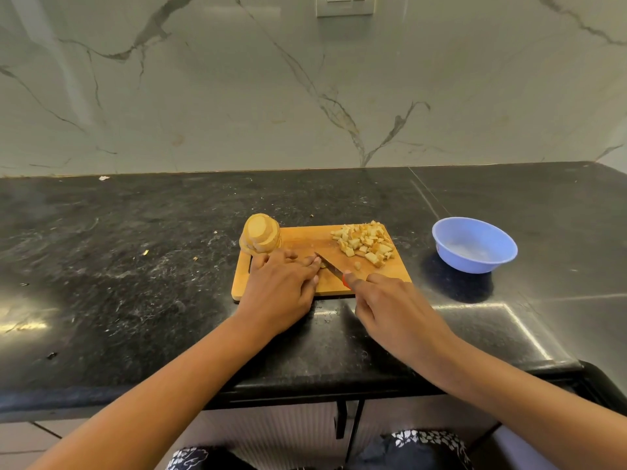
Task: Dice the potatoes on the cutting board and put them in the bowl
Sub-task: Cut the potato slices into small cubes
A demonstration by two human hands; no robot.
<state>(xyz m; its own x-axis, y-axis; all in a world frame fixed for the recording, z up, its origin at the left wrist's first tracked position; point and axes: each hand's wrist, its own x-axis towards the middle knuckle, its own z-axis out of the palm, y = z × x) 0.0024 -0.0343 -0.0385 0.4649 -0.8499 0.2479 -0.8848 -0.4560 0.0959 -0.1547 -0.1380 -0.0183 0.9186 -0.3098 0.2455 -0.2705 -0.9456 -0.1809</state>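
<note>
The counter (135, 249) is black speckled stone, backed by a grey-veined marble wall (237, 96) with a socket plate (344, 5) at the top. The wooden cutting board (298, 240) lies on the counter, with the blue bowl (475, 245) apart on its right. Your right grip (397, 310) is closed round the knife (330, 266) handle, and the blade angles toward the far left. Your left grip (281, 286) curls its fingers over a potato piece (322, 265), mostly hidden, which touches the blade. The sliced potato (260, 236) stands just beyond your left grip. The diced potato pile (364, 244) lies on the board's far right corner, beyond your right grip.
</note>
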